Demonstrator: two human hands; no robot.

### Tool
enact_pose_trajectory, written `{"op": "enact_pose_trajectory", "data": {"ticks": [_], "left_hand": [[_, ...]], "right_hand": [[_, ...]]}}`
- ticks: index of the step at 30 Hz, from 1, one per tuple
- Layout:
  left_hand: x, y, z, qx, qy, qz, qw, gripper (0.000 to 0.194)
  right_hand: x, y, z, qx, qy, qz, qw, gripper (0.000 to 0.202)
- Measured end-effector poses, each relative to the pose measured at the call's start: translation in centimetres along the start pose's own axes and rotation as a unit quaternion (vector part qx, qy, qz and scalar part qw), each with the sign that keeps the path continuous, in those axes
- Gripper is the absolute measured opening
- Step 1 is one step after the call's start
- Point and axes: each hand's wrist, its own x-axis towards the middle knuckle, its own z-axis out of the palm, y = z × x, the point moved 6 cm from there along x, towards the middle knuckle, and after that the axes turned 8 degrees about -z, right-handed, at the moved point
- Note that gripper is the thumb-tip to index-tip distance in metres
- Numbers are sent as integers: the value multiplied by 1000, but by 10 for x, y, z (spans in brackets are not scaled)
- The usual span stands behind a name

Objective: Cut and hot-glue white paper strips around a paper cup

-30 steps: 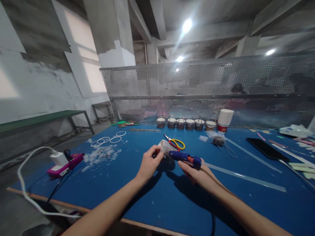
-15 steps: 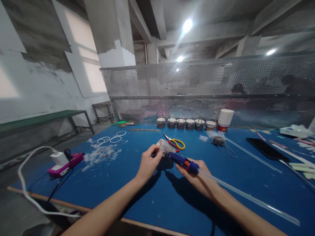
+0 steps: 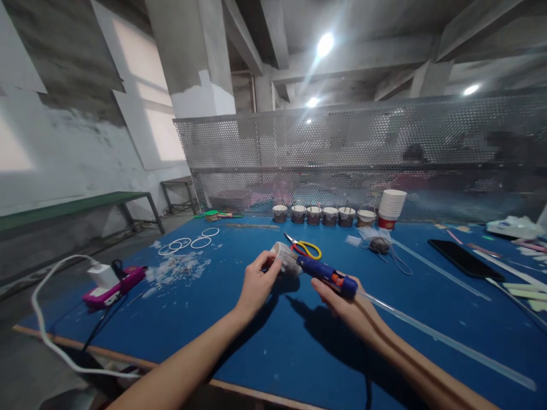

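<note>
Head view, scissors behind cup, phone at right

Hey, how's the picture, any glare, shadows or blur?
Head view: the ceiling lamp flares with streaks; same view, dark shadow falls on the blue table beneath the right hand and glue gun; same view, detail behind the mesh screen is murky.

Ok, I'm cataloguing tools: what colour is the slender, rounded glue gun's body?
The glue gun's body is mostly dark blue, best seen in the head view.
</note>
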Motion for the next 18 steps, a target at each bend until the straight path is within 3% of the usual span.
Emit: {"op": "enact_pose_trajectory", "data": {"ticks": [7, 12, 18], "left_hand": [[-2, -10, 9, -33, -17, -49, 998, 23], [-4, -18, 21, -53, -49, -70, 995, 24], [-10, -14, 28, -35, -48, -31, 998, 20]], "right_hand": [[8, 16, -1, 42, 146, 4, 988, 25], [15, 39, 21, 97, 151, 10, 984, 36], [12, 39, 28, 92, 156, -14, 983, 38]]}}
